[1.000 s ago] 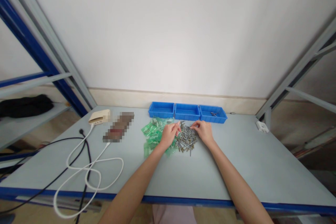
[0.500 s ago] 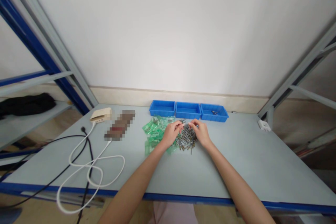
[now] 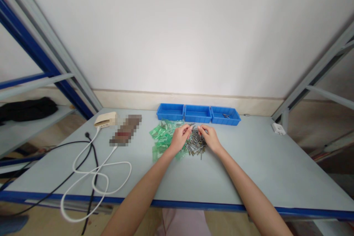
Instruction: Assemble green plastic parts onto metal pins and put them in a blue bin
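Person's left hand and right hand pinch a slim metal rod between them, fingertips pressed together at either end. Rod sits over a loose heap of metal pins, grey shafts, some brassy ends, on the smooth grey bench. Crinkled, see-through green bags lie left of the heap. Beyond: three shallow rectangular blue bins; rightmost holds a few metal pieces.
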